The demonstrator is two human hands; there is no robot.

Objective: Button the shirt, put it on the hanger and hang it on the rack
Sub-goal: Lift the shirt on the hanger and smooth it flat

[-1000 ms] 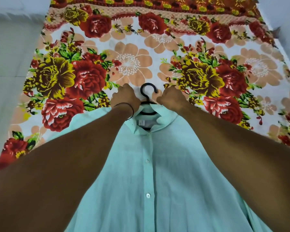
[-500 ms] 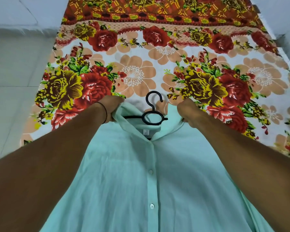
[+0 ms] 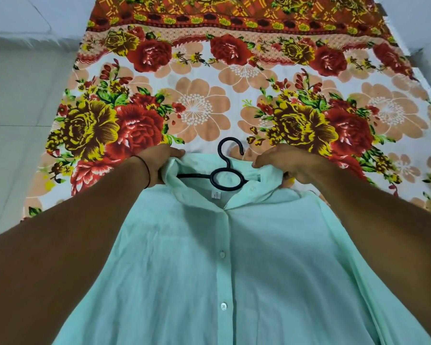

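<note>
A mint-green shirt lies front up on the flowered bedsheet, its placket buttoned below the collar. A black hanger sits inside the neck opening, hook and ring showing, arms hidden under the fabric. My left hand grips the left side of the collar. My right hand grips the right side of the collar and shoulder. The rack is not in view.
The bed's left edge meets a pale tiled floor. A grey wall or floor strip shows past the bed's right edge. The sheet beyond the collar stretches far ahead.
My hands have moved apart from the hanger's hook to the collar's two sides. The hanger's ring and arm now show in the open neck.
</note>
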